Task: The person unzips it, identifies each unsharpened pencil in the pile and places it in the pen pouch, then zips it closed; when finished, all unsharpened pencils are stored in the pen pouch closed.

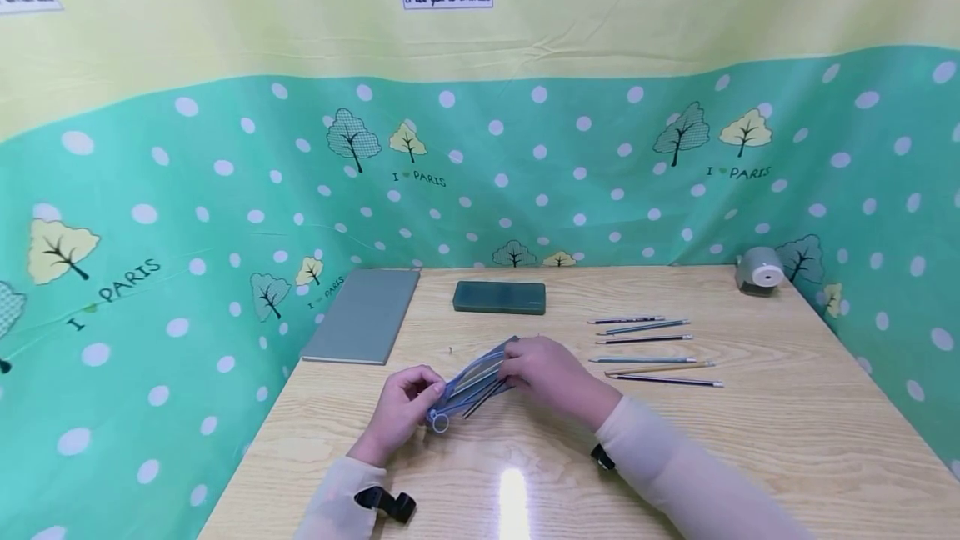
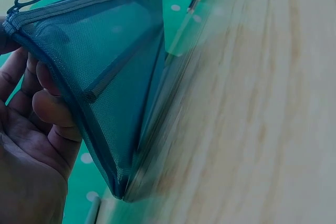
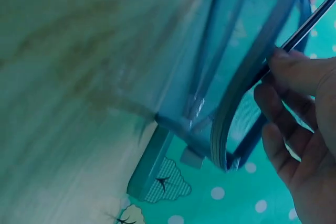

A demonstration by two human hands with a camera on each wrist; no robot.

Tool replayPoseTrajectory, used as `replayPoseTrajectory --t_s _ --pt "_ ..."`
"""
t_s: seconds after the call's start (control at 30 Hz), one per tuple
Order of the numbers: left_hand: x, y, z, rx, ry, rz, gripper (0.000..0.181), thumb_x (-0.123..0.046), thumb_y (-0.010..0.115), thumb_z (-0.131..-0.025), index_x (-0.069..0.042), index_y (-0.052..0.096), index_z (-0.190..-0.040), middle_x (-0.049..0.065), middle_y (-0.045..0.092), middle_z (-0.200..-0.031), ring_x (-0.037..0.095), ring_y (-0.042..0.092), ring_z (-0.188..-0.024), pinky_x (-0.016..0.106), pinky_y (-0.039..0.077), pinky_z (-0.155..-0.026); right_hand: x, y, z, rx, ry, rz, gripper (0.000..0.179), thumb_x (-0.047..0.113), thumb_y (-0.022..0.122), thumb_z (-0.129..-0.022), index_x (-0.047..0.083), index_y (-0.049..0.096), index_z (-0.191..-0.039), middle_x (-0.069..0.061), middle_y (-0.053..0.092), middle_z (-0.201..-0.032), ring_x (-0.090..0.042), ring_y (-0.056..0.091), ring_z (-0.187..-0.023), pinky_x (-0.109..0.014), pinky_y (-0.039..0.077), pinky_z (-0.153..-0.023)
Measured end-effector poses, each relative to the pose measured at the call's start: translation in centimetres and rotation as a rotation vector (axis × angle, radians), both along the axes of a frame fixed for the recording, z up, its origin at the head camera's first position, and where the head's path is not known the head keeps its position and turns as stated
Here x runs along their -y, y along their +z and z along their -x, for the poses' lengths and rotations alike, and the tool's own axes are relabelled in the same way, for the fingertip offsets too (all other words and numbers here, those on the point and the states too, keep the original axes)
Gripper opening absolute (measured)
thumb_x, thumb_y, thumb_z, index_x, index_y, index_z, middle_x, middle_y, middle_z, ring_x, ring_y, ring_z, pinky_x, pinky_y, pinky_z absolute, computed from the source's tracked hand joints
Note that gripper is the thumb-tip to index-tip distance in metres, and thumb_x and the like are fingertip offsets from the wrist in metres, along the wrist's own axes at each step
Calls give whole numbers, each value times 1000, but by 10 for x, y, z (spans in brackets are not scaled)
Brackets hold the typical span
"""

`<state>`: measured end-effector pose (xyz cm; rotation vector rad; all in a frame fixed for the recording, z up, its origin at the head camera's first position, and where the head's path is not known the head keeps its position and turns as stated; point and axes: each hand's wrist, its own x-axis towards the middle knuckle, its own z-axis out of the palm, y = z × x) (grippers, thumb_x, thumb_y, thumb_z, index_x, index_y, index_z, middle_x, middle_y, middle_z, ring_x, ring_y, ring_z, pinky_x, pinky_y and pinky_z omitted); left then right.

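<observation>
Clearly, the left hand (image 1: 402,407) pinches a mesh pouch (image 2: 110,40), the right hand (image 1: 553,375) a dark pencil (image 3: 310,23), each grip narrow.

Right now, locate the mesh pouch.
In the head view, the mesh pouch is below centre, between left hand and right hand, nearer than the green case.

Pale-sleeved left forearm (image 1: 337,494) and right forearm (image 1: 675,465) angled inward, left fingers (image 2: 52,108) curled, right fingers (image 3: 273,103) pinching

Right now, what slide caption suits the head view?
Left hand pinching a blue pouch, right hand at its opening, six pencils lying off to the right.
</observation>
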<state>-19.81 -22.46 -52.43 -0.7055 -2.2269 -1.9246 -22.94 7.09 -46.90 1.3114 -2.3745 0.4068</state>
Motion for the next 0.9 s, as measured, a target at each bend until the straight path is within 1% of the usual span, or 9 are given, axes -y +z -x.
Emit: replayPoseTrajectory --t_s 0.1,0.17,0.23,0.4,0.5,0.6,0.7,0.9 --pt "0 0 0 3 0 5 7 -2 66 -101 -2 71 -95 2 62 -78 7 50 -60 25 44 -43 8 -4 -1 -88 -44 -40 16 8 83 -86 24 81 -91 9 57 -81 -9 52 -69 -27 46 -64" --pt "0 1 0 -1 2 11 7 -2 66 -101 -3 71 -95 2 62 -77 6 50 -60 25 44 -43 13 -6 -2 -128 -86 -66 16 9 81 -87 25 80 -89 10 55 -79 -9 49 -66 -27 43 -61" --pt "0 1 0 -8 2 18 8 -3 66 -101 -3 71 -95 1 61 -77 6 50 -59 26 44 -43 17 -6 -5 -154 -126 -92 12 13 81 -87 26 80 -87 9 55 -78 -10 48 -64 -27 42 -60" --pt "-1 2 0 -34 -14 12 8 0 66 -101 -3 71 -95 2 62 -78 6 51 -61 26 45 -47 26 -8 -9 -191 -215 -184 9 18 83 -87 26 81 -89 9 60 -80 -9 53 -62 -28 40 -55" --pt "-2 1 0 -51 -21 7 8 1 66 -100 -2 71 -95 3 64 -80 7 54 -65 26 47 -54 31 -9 -10 -228 -252 -238 12 16 85 -85 27 81 -88 8 62 -81 -9 55 -61 -28 40 -51" --pt "-2 1 0 -54 -21 9 9 1 65 -101 -2 71 -95 5 66 -81 8 56 -68 25 49 -59 34 -10 -11 -265 -275 -271 15 12 84 -84 26 81 -86 7 63 -80 -10 57 -60 -29 43 -50" --pt "-2 1 -1 -49 -17 8 8 0 66 -101 -2 71 -95 6 66 -82 9 57 -69 25 49 -61 36 -8 -13 -275 -290 -271 16 9 83 -83 25 80 -83 7 65 -79 -11 59 -60 -30 46 -50" --pt "-2 1 -1 -32 -3 13 8 -2 66 -101 -3 71 -95 10 66 -83 9 57 -71 24 49 -62 36 -3 -15 -240 -311 -248 18 5 83 -81 23 81 -86 6 68 -81 -10 62 -63 -30 49 -52"
